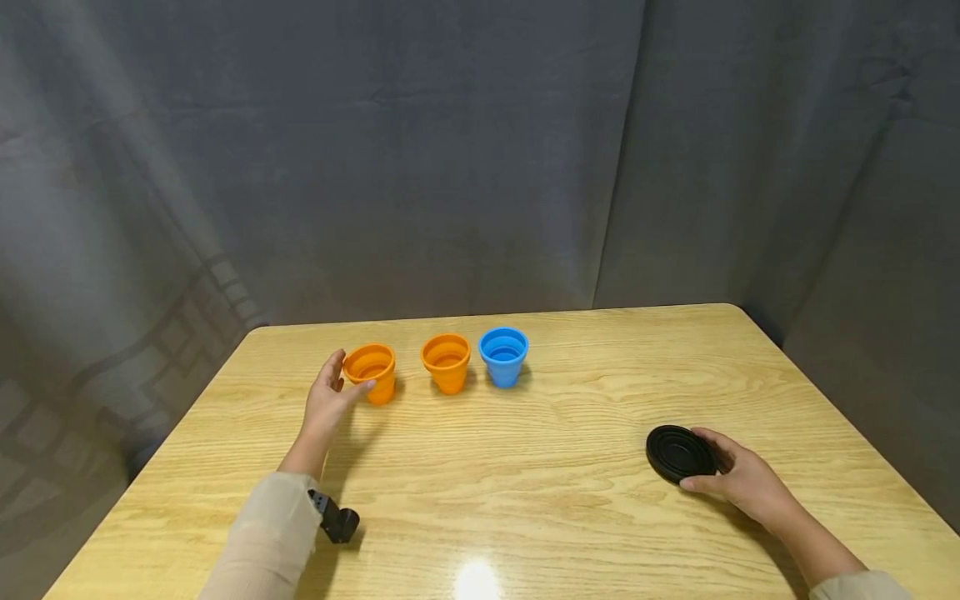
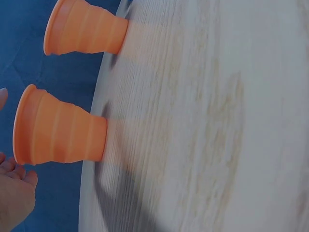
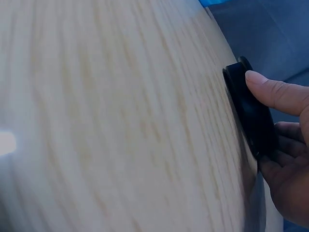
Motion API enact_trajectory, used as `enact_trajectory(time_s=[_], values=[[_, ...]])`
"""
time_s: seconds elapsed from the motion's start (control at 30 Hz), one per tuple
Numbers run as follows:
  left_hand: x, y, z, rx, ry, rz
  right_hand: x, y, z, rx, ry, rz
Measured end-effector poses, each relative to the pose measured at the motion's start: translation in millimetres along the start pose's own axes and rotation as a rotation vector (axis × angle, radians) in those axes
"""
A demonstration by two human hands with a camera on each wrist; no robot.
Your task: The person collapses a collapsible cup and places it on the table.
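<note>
At the left, my left hand (image 1: 328,402) is beside an orange collapsible cup (image 1: 380,385), thumb and fingers spread on either side of its rim. In the left wrist view the thumb stands apart from that cup (image 2: 63,126), while the fingertips are close to the rim; whether they touch cannot be told. My right hand (image 1: 745,482) holds a black collapsible cup (image 1: 678,452), folded flat into a ringed disc, between thumb and fingers. The right wrist view shows the thumb on the edge of the black cup (image 3: 251,108), which is low over or on the table.
A second orange cup (image 1: 447,367) and a blue cup (image 1: 504,358) stand upright in a row right of the first. They rest on a wooden table (image 1: 525,467). Grey curtains (image 1: 450,167) hang behind the table and along both sides.
</note>
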State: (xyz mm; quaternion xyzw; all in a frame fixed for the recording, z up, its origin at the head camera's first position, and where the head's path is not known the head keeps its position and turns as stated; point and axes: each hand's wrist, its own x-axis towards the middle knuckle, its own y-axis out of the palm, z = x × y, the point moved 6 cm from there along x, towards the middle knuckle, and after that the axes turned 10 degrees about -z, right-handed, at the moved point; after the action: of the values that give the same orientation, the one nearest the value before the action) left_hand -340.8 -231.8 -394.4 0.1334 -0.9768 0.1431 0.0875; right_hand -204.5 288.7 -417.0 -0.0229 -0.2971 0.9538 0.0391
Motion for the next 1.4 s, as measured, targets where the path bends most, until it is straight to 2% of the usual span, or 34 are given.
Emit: enact_trajectory(time_s=[0.03,0.13,0.2,0.27,0.33,0.4,0.57,0.67,1.0,1.2,1.4], values=[[-0.1,-0.3,-0.4,0.008,-0.003,0.002,0.2,0,0,0.001,-0.001,0.002],[-6.8,1.0,-15.5,0.006,-0.037,0.015,0.2,1,0,0.003,-0.004,0.002],[-5.2,1.6,-14.2,0.017,-0.043,0.02,0.0,1,-1,0.007,-0.004,0.003],[0.5,2.6,-4.9,0.03,-0.033,0.026,-0.5,2,-1,0.011,-0.002,0.004],[9.1,3.4,11.8,0.043,-0.023,0.033,-0.9,2,-2,0.013,0.0,0.006],[10.2,4.2,15.9,0.032,-0.026,0.042,-1.1,3,-2,0.017,0.002,0.008],[-6.3,7.1,-15.2,0.034,-0.099,0.041,-1.8,2,-2,0.025,-0.002,0.017],[-10.5,8.5,-25.4,0.054,-0.135,0.037,-1.8,0,-3,0.039,0.002,0.021],[-5.7,12.8,-22.6,0.051,-0.182,0.016,-2.3,-6,-2,0.078,-0.036,0.004],[-5.5,11.7,-22.0,0.054,-0.171,-0.028,-2.1,-9,0,0.106,-0.035,-0.016],[-6.8,10.4,-19.9,0.039,-0.153,-0.064,-0.1,-9,4,0.081,-0.021,-0.033]])
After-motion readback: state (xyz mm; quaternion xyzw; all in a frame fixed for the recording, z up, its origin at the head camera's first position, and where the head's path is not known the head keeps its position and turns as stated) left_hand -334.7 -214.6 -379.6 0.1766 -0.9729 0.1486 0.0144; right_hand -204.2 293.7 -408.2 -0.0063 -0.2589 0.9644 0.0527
